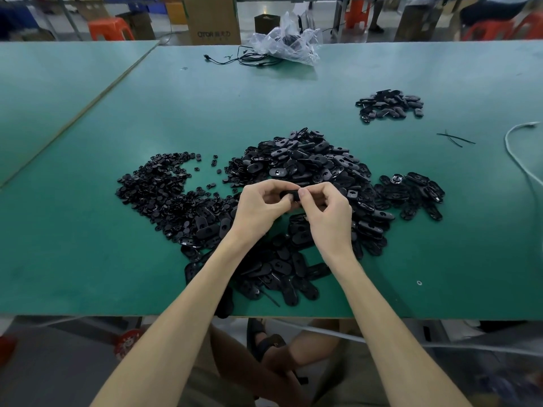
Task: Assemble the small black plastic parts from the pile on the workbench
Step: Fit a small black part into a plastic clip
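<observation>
A big pile of black oval plastic shells (308, 163) covers the middle of the green workbench (88, 259). To its left lies a spread of small round black parts (155, 186). Just above the pile's near side, my left hand (258, 207) and my right hand (329, 212) meet, both pinching one black oval part (291, 195) between thumbs and fingertips. Most of that part is hidden by my fingers.
A smaller heap of black oval parts (389, 105) sits at the back right. Another cluster (411, 192) lies right of the main pile. Black cable ties (455, 139), a white cable (517, 154), a plastic bag (288, 42) with black wires are farther off.
</observation>
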Demonstrator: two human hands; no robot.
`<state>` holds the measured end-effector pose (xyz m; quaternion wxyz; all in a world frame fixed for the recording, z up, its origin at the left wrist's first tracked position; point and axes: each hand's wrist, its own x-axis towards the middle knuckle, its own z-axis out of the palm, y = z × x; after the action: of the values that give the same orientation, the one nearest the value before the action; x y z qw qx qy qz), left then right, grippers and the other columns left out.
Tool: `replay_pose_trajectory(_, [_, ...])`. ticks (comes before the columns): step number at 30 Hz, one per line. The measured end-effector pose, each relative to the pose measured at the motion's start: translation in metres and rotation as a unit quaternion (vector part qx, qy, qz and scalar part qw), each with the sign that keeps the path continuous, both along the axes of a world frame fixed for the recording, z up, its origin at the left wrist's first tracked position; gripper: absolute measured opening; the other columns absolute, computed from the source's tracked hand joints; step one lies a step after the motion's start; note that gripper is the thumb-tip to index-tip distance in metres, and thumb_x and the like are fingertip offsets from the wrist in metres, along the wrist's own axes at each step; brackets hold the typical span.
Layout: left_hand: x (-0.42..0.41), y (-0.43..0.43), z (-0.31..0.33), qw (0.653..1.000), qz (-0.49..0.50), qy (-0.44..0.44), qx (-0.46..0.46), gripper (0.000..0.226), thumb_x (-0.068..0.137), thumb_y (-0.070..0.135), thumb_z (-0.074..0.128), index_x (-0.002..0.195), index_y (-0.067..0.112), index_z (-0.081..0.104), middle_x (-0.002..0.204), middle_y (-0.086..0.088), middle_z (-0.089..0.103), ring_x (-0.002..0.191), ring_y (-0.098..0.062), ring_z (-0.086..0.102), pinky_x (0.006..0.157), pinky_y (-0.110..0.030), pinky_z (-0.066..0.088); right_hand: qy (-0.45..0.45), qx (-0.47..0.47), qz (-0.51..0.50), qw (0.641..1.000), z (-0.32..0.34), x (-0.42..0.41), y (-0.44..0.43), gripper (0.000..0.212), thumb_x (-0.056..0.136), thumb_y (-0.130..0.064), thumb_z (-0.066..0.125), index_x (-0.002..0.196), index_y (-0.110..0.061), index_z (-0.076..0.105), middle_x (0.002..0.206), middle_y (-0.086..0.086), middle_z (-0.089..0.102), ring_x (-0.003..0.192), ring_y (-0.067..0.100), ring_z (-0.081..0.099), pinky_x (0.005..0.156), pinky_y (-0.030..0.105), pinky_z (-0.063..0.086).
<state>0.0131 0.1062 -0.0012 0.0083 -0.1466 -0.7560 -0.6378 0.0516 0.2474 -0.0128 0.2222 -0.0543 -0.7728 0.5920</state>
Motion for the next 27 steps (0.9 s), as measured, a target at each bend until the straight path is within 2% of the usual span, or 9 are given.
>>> replay_pose_trajectory(2, [0.001,-0.001,0.001,1.0,-0.014,-0.002,0.019,0.019,0.093,-0.003,0.07,0.11,0.003,0.077,0.098,-0.008,0.08,0.088,-0.021,0.078,0.083,-0.026,0.06,0.002,-0.013,-0.008,1.0,0.001,0.001,0.0,0.011,0.102,-0.021,0.067,0.091,-0.022,0.069,0.084,-0.018,0.075,0.079,0.003,0.073,0.073,0.019,0.056])
replay_pose_trajectory(4, [0.0,-0.001,0.002,0.999,-0.02,-0.002,0.033,0.021,0.093,-0.003,0.071,0.113,0.001,0.076,0.099,-0.01,0.08,0.088,-0.024,0.078,0.084,-0.026,0.06,0.001,-0.022,-0.016,1.0,0.001,0.001,0.0,0.012,0.102,-0.021,0.067,0.091,-0.024,0.069,0.083,-0.011,0.076,0.079,0.006,0.074,0.073,0.026,0.058])
replay_pose_trajectory(8, [0.001,-0.001,0.002,0.999,-0.025,-0.004,0.034,0.021,0.093,-0.004,0.07,0.113,-0.001,0.076,0.1,-0.011,0.08,0.087,-0.025,0.078,0.083,-0.025,0.06,0.0,-0.023,-0.02,1.0,0.0,0.001,0.0,0.011,0.102,-0.021,0.067,0.091,-0.023,0.069,0.082,-0.007,0.075,0.078,0.007,0.074,0.071,0.024,0.057])
replay_pose_trajectory(12, [0.001,-0.001,0.001,1.0,-0.016,0.0,0.026,0.019,0.093,-0.005,0.07,0.11,-0.001,0.076,0.097,-0.011,0.08,0.086,-0.025,0.078,0.082,-0.027,0.061,-0.003,-0.003,-0.01,1.0,-0.001,0.0,0.0,0.01,0.102,-0.02,0.067,0.093,-0.017,0.069,0.085,-0.005,0.076,0.081,0.008,0.074,0.077,0.025,0.059])
replay_pose_trajectory(17, [0.0,0.0,0.001,1.0,-0.012,0.008,0.013,0.018,0.093,-0.003,0.071,0.11,0.001,0.076,0.098,-0.011,0.079,0.086,-0.025,0.078,0.084,-0.033,0.062,-0.004,-0.012,-0.015,1.0,0.002,0.001,-0.001,0.01,0.103,-0.02,0.066,0.093,-0.019,0.069,0.084,-0.013,0.075,0.081,0.004,0.073,0.074,0.019,0.055])
replay_pose_trajectory(19, [-0.002,0.001,0.002,0.999,-0.004,0.033,-0.029,0.017,0.094,0.0,0.071,0.109,0.004,0.077,0.097,-0.005,0.079,0.085,-0.017,0.077,0.084,-0.03,0.061,-0.003,-0.017,-0.022,1.0,0.003,0.002,-0.001,0.009,0.103,-0.019,0.065,0.096,-0.022,0.069,0.088,-0.017,0.074,0.082,0.002,0.071,0.073,0.021,0.055])
replay_pose_trajectory(22, [-0.005,0.004,0.012,0.982,0.01,0.1,-0.16,0.017,0.095,0.007,0.071,0.108,0.016,0.076,0.096,0.013,0.074,0.086,0.004,0.067,0.08,-0.01,0.048,-0.016,-0.025,-0.035,0.999,0.006,0.003,-0.003,0.015,0.104,-0.016,0.062,0.116,-0.022,0.068,0.098,-0.009,0.073,0.093,0.008,0.07,0.084,0.04,0.061])
replay_pose_trajectory(24, [-0.011,0.007,0.025,0.968,0.014,0.136,-0.209,0.018,0.096,0.008,0.069,0.11,0.018,0.075,0.1,0.011,0.073,0.088,0.004,0.063,0.081,-0.008,0.046,-0.025,-0.033,-0.037,0.998,0.008,0.002,-0.003,0.024,0.104,-0.011,0.059,0.125,-0.022,0.064,0.102,-0.007,0.073,0.094,0.009,0.07,0.087,0.043,0.061])
replay_pose_trajectory(27, [-0.019,0.018,0.049,0.955,0.017,0.168,-0.245,0.019,0.097,0.008,0.067,0.112,0.016,0.075,0.105,0.008,0.074,0.097,-0.004,0.065,0.09,-0.016,0.05,-0.034,-0.026,-0.029,0.999,0.007,0.002,-0.003,0.027,0.104,-0.005,0.056,0.127,-0.018,0.063,0.101,-0.005,0.073,0.091,0.01,0.071,0.085,0.038,0.061])
